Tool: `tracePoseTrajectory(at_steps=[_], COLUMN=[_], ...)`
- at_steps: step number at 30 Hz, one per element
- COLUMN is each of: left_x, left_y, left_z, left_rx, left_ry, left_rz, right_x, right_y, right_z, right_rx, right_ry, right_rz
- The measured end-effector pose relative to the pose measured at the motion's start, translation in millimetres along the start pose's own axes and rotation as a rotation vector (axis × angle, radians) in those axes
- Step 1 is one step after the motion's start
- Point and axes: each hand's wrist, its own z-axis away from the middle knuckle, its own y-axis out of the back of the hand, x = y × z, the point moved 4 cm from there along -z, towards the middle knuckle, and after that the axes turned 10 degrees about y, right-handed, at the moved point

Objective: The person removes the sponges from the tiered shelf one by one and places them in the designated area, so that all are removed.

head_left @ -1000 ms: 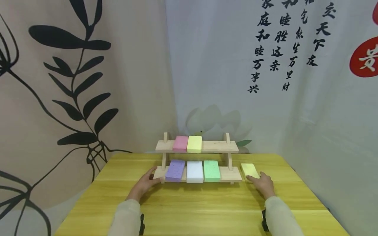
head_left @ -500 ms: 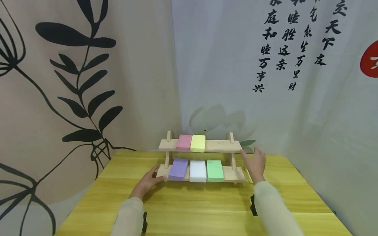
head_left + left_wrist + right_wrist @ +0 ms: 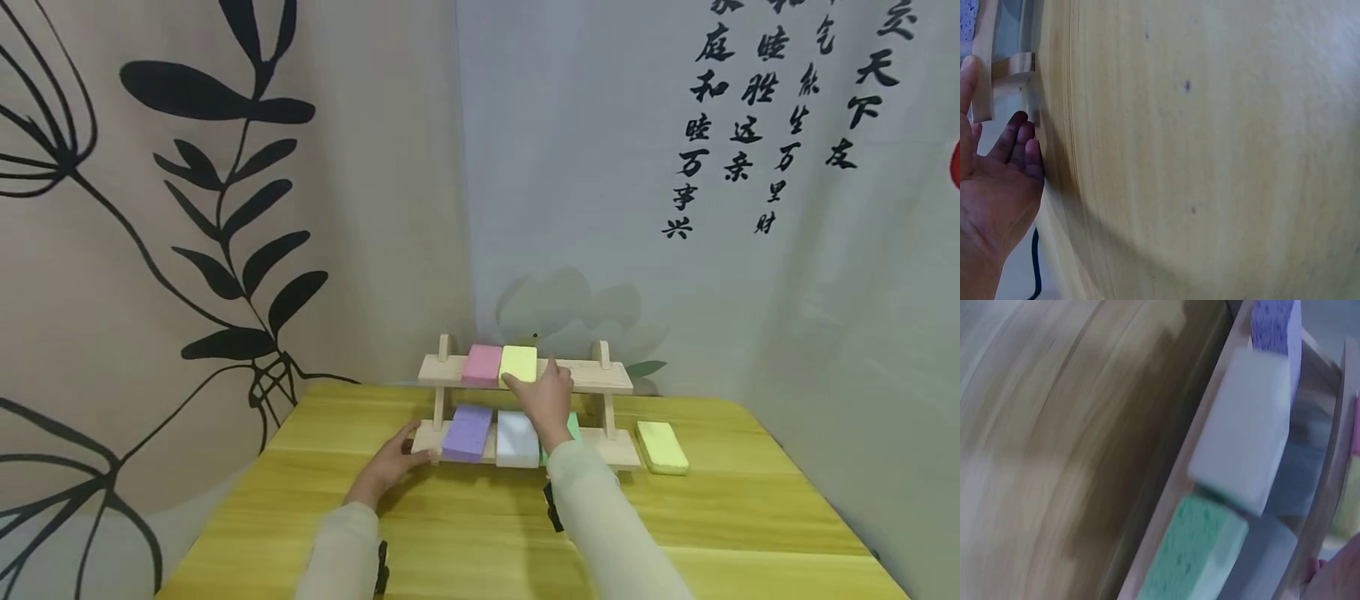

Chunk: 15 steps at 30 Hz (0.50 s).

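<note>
A two-tier wooden display rack stands on the table. My left hand holds the left end of its lower shelf, thumb at the front edge and the other fingers loosely bent beyond it. My right hand is at the yellow sponge on the upper shelf, thumb by its lower front edge and index finger extended off its right side. Left of that is a pink sponge. On the lower shelf lean a purple sponge, a white sponge and a green sponge, which the right arm partly covers in the head view.
A second yellow sponge lies flat on the wooden table, just right of the rack. Behind stands a cloth backdrop with printed dark leaves and characters. The right sleeve crosses in front of the rack.
My right hand has left the yellow sponge on the table, risen and moved left to the yellow sponge on the upper shelf. The left hand stays at the rack's end. The head view has shifted slightly.
</note>
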Motion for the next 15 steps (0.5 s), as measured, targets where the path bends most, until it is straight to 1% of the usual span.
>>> tracePoseTrajectory(at_steps=[3,6,11,15], left_x=[1.3,2.5,3.4,-1.1], left_y=[-6.6,-8.2,-4.2,1.9], left_z=[3.2,6.3,6.5,3.6], left_rx=[-0.015,-0.006,0.005,0.015], left_ry=[-0.008,-0.008,-0.014,-0.013], left_rz=[0.002,-0.003,-0.025,-0.034], right_x=[-2,-3,-2,1], right_y=[-5,-6,-4,-2], right_z=[4.1,4.7,2.2,2.0], right_rx=[0.019,0.027,0.023,0.017], right_ry=[-0.007,0.008,0.029,0.037], right_rz=[0.036,0.040,0.027,-0.006])
